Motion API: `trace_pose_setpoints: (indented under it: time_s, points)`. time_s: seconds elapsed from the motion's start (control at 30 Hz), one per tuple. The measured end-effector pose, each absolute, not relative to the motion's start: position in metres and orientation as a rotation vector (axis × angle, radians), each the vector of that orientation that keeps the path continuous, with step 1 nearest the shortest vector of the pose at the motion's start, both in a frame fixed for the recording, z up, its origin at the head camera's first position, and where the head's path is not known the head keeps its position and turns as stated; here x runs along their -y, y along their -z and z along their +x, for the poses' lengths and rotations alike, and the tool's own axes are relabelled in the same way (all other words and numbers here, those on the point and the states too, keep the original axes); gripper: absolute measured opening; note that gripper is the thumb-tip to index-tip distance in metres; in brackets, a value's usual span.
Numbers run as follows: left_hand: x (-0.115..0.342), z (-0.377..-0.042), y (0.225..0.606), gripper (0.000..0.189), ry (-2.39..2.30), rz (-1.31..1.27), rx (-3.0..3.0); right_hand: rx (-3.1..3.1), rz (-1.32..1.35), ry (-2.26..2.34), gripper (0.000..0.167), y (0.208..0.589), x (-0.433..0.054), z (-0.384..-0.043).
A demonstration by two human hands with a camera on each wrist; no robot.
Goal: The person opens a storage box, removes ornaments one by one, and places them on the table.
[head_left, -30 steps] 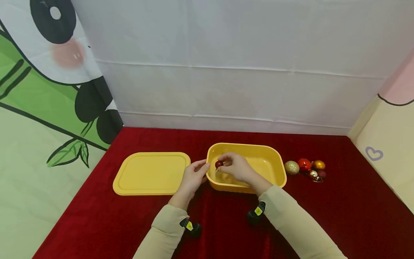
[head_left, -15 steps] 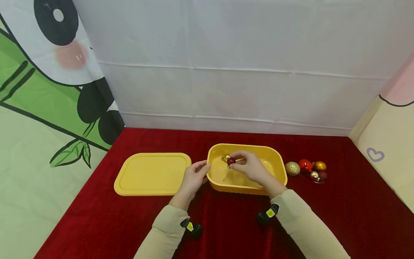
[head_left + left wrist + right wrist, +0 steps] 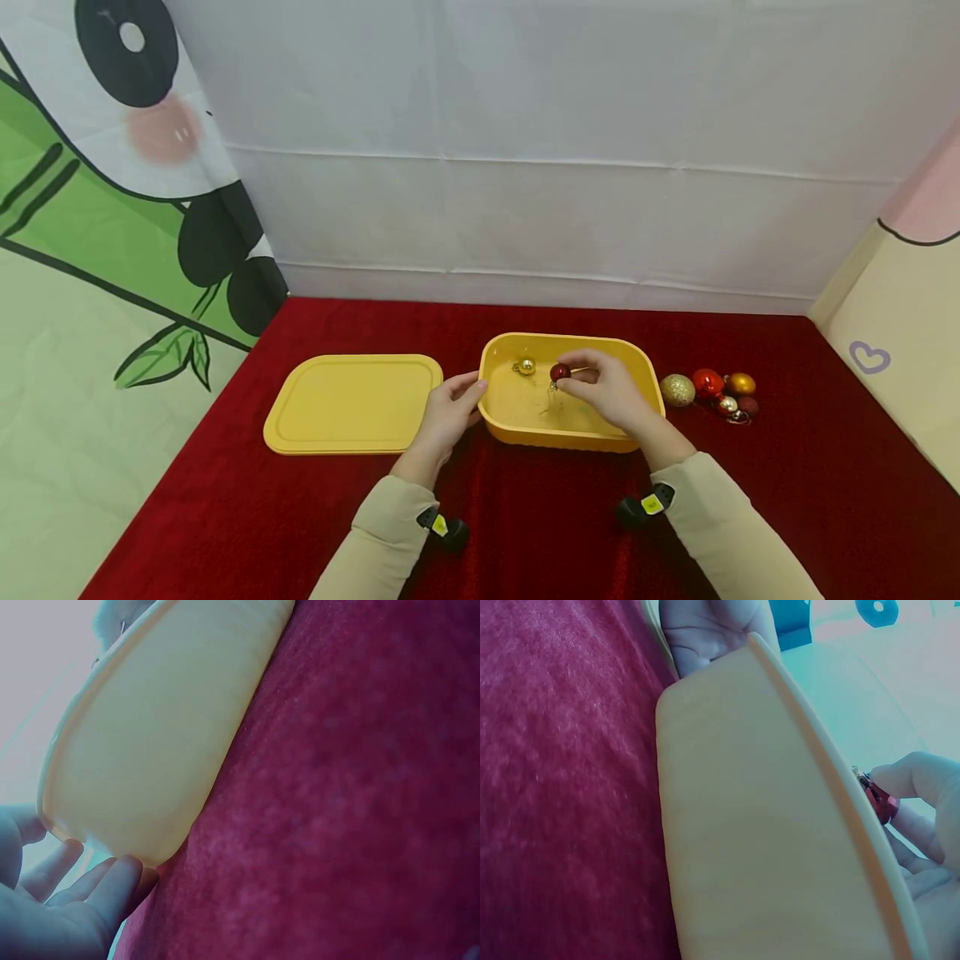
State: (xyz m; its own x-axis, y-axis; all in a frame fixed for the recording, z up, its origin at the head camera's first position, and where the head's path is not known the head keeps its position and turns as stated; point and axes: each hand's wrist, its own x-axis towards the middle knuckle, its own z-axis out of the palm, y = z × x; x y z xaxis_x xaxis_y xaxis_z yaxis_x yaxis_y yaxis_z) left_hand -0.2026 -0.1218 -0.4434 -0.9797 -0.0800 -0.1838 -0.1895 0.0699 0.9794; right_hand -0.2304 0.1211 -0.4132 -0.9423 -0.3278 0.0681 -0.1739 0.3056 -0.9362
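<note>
A small dark red bauble (image 3: 559,372) with a thin hanging loop is pinched between the thumb and fingers of my right hand (image 3: 611,396), over the yellow plastic box (image 3: 517,432). In the right wrist view the bauble (image 3: 881,802) shows just past the box rim. A small gold bauble (image 3: 527,366) lies inside the box, near its back left corner. At the box's left end my left hand (image 3: 450,408) holds the rim, thumb on top and fingers against the outer wall. The left wrist view shows those fingers touching the box wall (image 3: 157,727).
A yellow lid (image 3: 352,404) lies flat left of the box. To the right sit a glittery gold bauble (image 3: 678,390), a bright red bauble (image 3: 707,383), an orange-gold bauble (image 3: 741,384) and smaller ones. Red cloth (image 3: 525,517) covers the table, with a white backdrop behind.
My right hand has moved rightward over the box with the dark red bauble in its fingers, uncovering the gold bauble inside. The left hand has stayed at the rim.
</note>
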Motion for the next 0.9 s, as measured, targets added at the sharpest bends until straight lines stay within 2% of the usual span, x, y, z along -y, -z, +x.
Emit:
trace_pose_setpoints:
  time_s: [0.9]
  points:
    - [0.117, -0.208, 0.445, 0.041, -2.092, -0.283, -2.224, -2.564, -0.347, 1.762, 0.039, 0.413, -0.185, -0.227]
